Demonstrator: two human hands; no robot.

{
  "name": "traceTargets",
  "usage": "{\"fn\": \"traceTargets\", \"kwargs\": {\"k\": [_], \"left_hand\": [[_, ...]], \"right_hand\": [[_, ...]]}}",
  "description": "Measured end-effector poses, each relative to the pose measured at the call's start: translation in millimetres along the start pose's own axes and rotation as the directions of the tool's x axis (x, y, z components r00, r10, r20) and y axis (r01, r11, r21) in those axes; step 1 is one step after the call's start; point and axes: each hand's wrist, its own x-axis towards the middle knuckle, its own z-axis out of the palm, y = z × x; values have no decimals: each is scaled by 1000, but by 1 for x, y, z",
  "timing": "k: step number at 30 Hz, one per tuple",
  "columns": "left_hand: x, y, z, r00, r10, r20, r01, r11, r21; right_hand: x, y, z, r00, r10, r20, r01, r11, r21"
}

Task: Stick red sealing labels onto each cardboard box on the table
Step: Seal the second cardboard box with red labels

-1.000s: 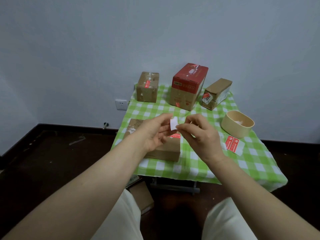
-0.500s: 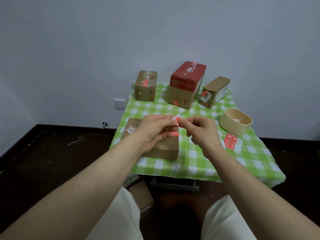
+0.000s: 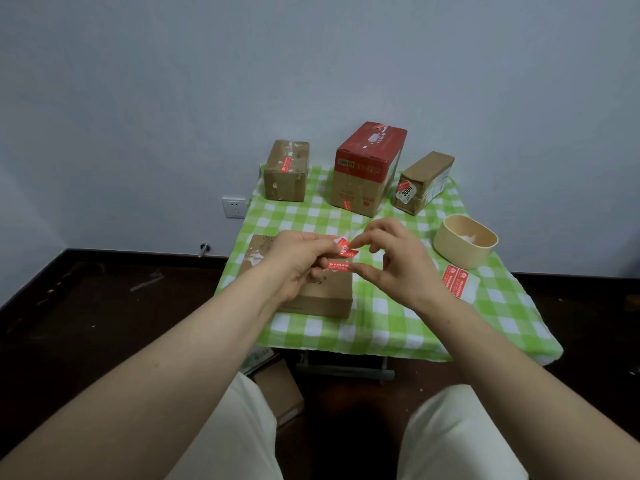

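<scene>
Bowl (image 3: 450,251) holds white scraps (image 3: 471,237). Left hand (image 3: 298,265) fingers (image 3: 320,238) pinch label (image 3: 346,247); right hand (image 3: 401,265) fingers curl beside it, grip unclear. Hands partly hide box (image 3: 325,296).

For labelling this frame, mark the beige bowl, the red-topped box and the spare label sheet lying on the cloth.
beige bowl (image 3: 458,254), head view, outer front wall.
red-topped box (image 3: 362,169), head view, red band of its front face.
spare label sheet (image 3: 456,281), head view, its red labels.
</scene>
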Motion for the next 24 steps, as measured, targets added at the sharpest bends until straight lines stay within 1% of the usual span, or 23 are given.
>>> {"fn": "traceTargets", "kwargs": {"k": [2, 4, 5, 7, 9, 11, 14, 16, 17, 18, 20, 24], "left_hand": [[0, -1, 2, 1000, 13, 28, -14, 1000, 19], [0, -1, 2, 998, 32, 56, -34, 999, 39], [0, -1, 2, 996, 40, 74, -43, 998, 48], [0, -1, 2, 992, 65, 109, -73, 995, 73], [-1, -2, 3, 985, 111, 130, -128, 984, 126], [0, -3, 5, 975, 166, 148, -191, 965, 177], [3, -3, 9, 955, 247, 162, -281, 929, 241], [6, -3, 13, 949, 271, 161, -306, 911, 275], [7, -2, 16, 948, 276, 160, -312, 905, 290], [9, -3, 18, 948, 278, 158, -314, 901, 298], [12, -4, 24, 951, 265, 160, -303, 902, 308], [18, -7, 43, 951, 258, 169, -300, 903, 308]], "right_hand": [[0, 3, 2, 998, -39, -45, 37, 998, -43], [1, 1, 0, 998, -8, -61, 7, 1000, -26], [2, -2, -1, 998, 48, -50, -48, 999, 9], [5, -7, -5, 970, 241, -8, -237, 958, 162], [8, -10, -10, 899, 435, 58, -424, 826, 371], [9, -10, -12, 842, 527, 118, -512, 709, 485], [9, -8, -15, 787, 593, 168, -556, 565, 609], [9, -7, -18, 781, 582, 228, -552, 472, 687], [8, -6, -20, 786, 562, 256, -547, 442, 710], [7, -6, -21, 792, 549, 268, -542, 429, 722], [5, 0, -22, 795, 564, 223, -523, 452, 723], [1, 12, -23, 787, 612, 84, -517, 578, 632]]}}
